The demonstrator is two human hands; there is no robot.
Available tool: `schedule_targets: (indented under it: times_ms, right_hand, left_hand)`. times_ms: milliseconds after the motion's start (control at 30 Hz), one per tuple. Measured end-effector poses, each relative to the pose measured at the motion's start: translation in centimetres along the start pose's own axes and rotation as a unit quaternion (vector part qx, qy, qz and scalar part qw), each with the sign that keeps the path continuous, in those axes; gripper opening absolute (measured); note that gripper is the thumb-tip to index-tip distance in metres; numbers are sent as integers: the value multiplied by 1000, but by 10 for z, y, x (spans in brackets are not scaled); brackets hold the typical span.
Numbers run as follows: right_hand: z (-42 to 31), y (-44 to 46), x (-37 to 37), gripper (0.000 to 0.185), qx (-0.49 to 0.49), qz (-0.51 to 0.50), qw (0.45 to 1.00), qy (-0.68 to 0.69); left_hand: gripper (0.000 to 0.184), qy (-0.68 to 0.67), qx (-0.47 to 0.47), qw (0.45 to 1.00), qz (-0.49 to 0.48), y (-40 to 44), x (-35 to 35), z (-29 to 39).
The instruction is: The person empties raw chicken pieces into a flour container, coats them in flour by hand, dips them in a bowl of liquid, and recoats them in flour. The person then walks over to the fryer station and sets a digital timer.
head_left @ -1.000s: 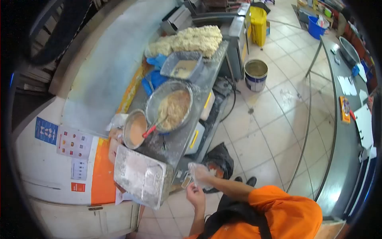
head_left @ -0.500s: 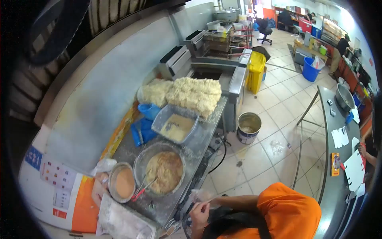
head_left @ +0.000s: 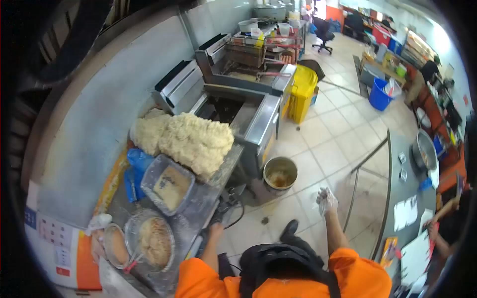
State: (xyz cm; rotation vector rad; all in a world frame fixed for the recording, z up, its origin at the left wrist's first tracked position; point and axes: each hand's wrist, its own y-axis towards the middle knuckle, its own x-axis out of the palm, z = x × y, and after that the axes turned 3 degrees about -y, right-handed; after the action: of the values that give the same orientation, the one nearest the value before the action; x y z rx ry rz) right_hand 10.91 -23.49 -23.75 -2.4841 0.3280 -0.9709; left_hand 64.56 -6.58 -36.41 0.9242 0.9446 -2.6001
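My right hand (head_left: 325, 200) is raised over the floor tiles with a clear plastic glove on it. Its fingers are apart and nothing is in them. Close to the worktable's edge is my left hand (head_left: 215, 230), bare; its fingers cannot be made out. On the worktable (head_left: 195, 211) stand a bowl of wet batter (head_left: 155, 243), a smaller bowl of orange liquid (head_left: 116, 244) with a red-handled tool (head_left: 131, 265) beside it, and a grey tub of pale mix (head_left: 174, 186). A big heap of pale, lumpy coated food (head_left: 196, 141) lies at the far end.
Fryers (head_left: 238, 109) stand beyond the worktable, with a yellow bin (head_left: 302, 94) past them. A metal bucket (head_left: 280, 174) is on the floor ahead. To the right runs a grey table (head_left: 397, 191) with a metal basin (head_left: 425, 150), where a co-worker's hands (head_left: 435, 231) handle white card.
My hands were together at the plastic glove and have moved apart. The gloved right hand went forward and right, the left toward the worktable. My view turned, shifting the worktable left.
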Motion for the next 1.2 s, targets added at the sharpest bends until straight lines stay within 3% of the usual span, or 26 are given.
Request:
schedule_targets:
  times_ms: [67,133,200,267,333,400,467,533,633,733,800,900,933,967,1033,1133,1200]
  right_hand:
    - [-34,60,-38,28,1,-61,998,0]
    - [-71,111,-40,27,-33,-25,997,-70]
    - [-98,170,-30,27,-89,-50,987,-121]
    - [-134,224,20,26,-34,-36,989,-138]
    - [-156,308,72,25,-30,-115,987,-107]
    - [-164,393,124,26,2,-210,975,-70]
    - [-192,401,213,26,21,-186,971,-148]
    - [-191,450,248,24,-16,-243,958,-153]
    - [-214,489,291,24,63,-303,941,-138]
    - [-237,515,326,24,24,-299,939,-171]
    - [-254,536,340,13,19,-301,938,-168]
    - [-279,581,354,13,50,-320,938,-124]
    - [-286,618,350,14,73,-350,929,-97]
    - [-293,650,351,15,96,-382,916,-73]
    - [-311,693,362,20,-30,-314,926,-210]
    - [-326,768,380,22,-255,-204,812,-483]
    - [-343,803,395,21,-345,-91,657,-664]
  left_hand:
    - [34,-15,-171,985,-9,-20,22,-42]
    - [34,-69,-297,952,-39,-57,42,-46]
    - [34,-137,-356,923,-60,-77,73,-32]
    - [34,-196,-390,897,-71,-87,103,-3]
    - [34,-246,-409,876,-73,-89,131,29]
    - [34,-287,-404,866,-73,-83,159,59]
    - [34,-322,-394,858,-75,-73,181,87]
    - [34,-350,-380,853,-77,-61,198,113]
    - [34,-383,-373,842,-75,-38,218,143]
    - [34,-443,-365,817,-60,-3,236,164]
    - [34,-513,-323,794,-30,21,238,178]
    - [28,-526,-137,836,72,6,183,307]
    - [30,-486,-183,851,78,30,196,287]
    - [32,-543,-197,812,84,37,208,259]
    - [36,-606,-232,751,122,40,227,251]
    - [40,-522,-330,741,264,9,256,330]
    - [44,-525,-432,687,255,-10,295,370]
